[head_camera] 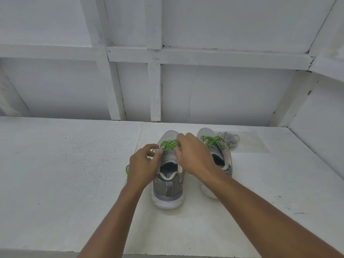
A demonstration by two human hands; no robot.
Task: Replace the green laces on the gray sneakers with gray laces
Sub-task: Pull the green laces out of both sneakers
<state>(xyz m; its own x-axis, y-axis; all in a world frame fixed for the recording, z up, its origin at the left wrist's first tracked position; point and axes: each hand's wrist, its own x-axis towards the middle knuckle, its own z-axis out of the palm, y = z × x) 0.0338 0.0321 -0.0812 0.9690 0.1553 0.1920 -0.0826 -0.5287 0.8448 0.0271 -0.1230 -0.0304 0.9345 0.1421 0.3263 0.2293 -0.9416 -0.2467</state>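
Note:
Two gray sneakers stand heel toward me on the white table. The left sneaker (168, 185) has green laces (169, 144) crossed over its tongue. My left hand (143, 165) pinches the green lace at the shoe's left eyelets, and a loose green end (127, 169) trails out on its left. My right hand (193, 155) pinches the lace on the shoe's right side and partly covers the right sneaker (222, 159), which has its own green laces (212, 140). A bundle of gray laces (229, 137) lies just right of that shoe.
The white table (65, 164) runs wide to the left and toward me. A white framed wall (154, 90) closes the far side, and another white wall (316, 142) angles in on the right. The gray laces lie on a clear plastic sheet (251, 144).

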